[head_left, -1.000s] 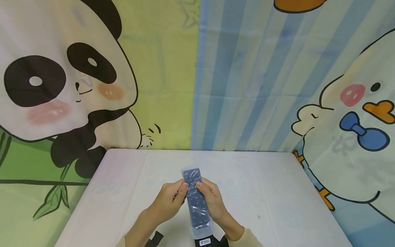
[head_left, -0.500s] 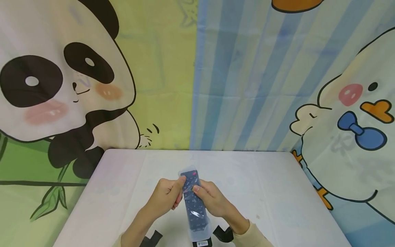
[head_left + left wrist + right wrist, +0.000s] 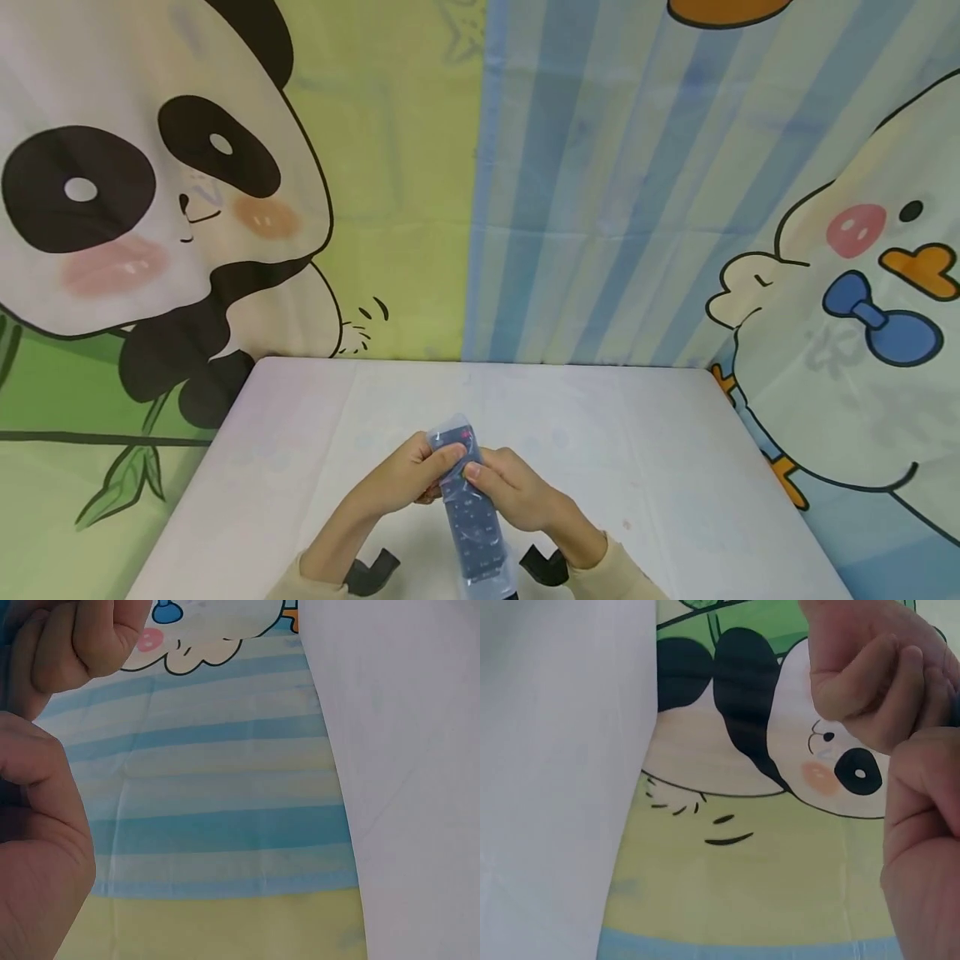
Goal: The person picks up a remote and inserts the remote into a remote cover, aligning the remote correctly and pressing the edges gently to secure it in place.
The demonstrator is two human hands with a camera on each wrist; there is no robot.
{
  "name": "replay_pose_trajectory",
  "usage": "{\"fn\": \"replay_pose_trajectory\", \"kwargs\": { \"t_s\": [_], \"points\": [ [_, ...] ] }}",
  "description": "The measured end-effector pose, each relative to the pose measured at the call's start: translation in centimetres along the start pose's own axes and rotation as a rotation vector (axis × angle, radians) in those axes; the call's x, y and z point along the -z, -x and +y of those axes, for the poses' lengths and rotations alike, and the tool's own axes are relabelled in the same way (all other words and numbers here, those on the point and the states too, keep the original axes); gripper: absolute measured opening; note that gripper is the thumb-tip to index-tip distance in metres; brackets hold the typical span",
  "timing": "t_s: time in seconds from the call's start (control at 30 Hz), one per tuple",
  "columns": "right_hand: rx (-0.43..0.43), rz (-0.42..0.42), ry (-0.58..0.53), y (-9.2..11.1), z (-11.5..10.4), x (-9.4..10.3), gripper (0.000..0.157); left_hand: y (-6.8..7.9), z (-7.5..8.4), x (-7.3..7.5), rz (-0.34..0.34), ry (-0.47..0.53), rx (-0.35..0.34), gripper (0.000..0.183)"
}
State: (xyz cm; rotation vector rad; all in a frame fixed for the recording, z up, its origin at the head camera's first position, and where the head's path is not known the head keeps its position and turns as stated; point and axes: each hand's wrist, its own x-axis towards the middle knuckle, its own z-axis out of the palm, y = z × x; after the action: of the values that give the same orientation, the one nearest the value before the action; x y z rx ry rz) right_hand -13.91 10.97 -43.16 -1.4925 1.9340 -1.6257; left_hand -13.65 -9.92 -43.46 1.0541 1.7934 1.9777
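Observation:
A dark blue remote control (image 3: 470, 525) in a clear plastic sleeve (image 3: 487, 588) is held up over the table, its upper end leaning to the left. My left hand (image 3: 412, 473) grips the upper left side, with the thumb lying across the buttons just below a red one. Lower on the right side, my right hand (image 3: 521, 492) holds the remote with its thumb on the front edge. In the left wrist view, curled fingers of both hands show at the left edge. Both hands also appear at the right of the right wrist view. The remote's back is hidden.
A white table (image 3: 600, 433) lies beneath the hands. Behind it hangs a cloth (image 3: 600, 208) printed with a panda and a white duck. Black curved pieces (image 3: 372, 572) sit by both wrists, next to beige sleeves (image 3: 618, 575).
The remote and both hands have come slightly lower and nearer. My left thumb has moved from the remote's left edge onto its front. My right hand keeps its hold.

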Motion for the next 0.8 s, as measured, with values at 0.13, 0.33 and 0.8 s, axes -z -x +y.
{"fn": "replay_pose_trajectory", "kwargs": {
  "t_s": [0.13,0.33,0.8],
  "points": [
    [-0.034,0.069,0.131,-0.3,0.1,0.2,0.021,0.1,-0.4,0.1,0.07,-0.037,-0.019,0.043],
    [0.026,0.235,0.163,-0.7,1.2,0.0,0.031,0.3,-1.0,0.3,0.218,-0.11,-0.082,0.042],
    [0.072,0.231,-0.001,-0.4,0.6,-1.8,0.038,-0.3,-1.3,-0.1,0.515,-0.066,-0.028,0.045]
  ]
}}
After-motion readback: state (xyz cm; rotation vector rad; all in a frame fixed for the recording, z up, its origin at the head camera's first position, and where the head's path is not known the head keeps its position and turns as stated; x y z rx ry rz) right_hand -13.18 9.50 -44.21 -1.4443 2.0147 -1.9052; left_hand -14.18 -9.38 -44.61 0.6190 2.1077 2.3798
